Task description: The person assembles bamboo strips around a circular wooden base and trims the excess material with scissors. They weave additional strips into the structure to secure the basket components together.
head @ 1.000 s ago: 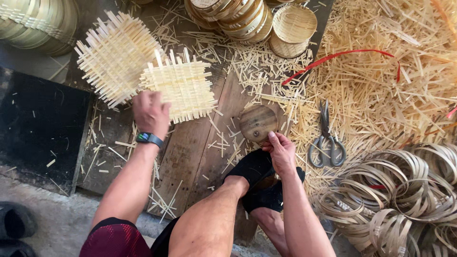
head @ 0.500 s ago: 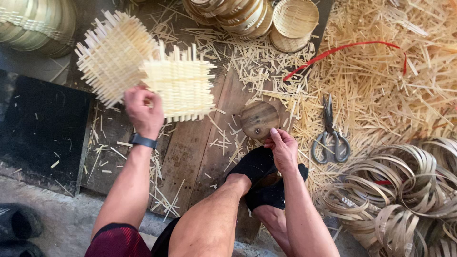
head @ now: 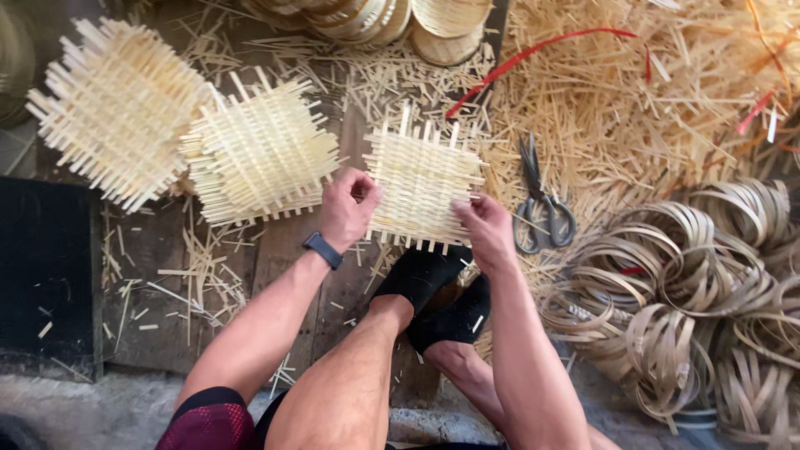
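Note:
A square woven bamboo mat (head: pixel 425 179) lies flat in front of me, over my black-socked feet (head: pixel 433 292). My left hand (head: pixel 346 208), with a dark wristband, grips the mat's left edge. My right hand (head: pixel 483 229) holds its lower right corner. Two stacks of similar woven mats sit to the left: a nearer stack (head: pixel 262 150) and a farther stack (head: pixel 117 112).
Scissors (head: pixel 542 204) lie just right of the mat on a heap of bamboo slivers (head: pixel 667 100). Coiled bamboo hoops (head: pixel 692 292) pile up at the right. Round woven baskets (head: pixel 392 21) stand at the top. A red strip (head: pixel 533 54) crosses the slivers. Dark panel (head: pixel 46 275) at left.
My left hand has left the mat stack and come to the middle. Both hands now hold a woven mat where a round wooden piece showed before.

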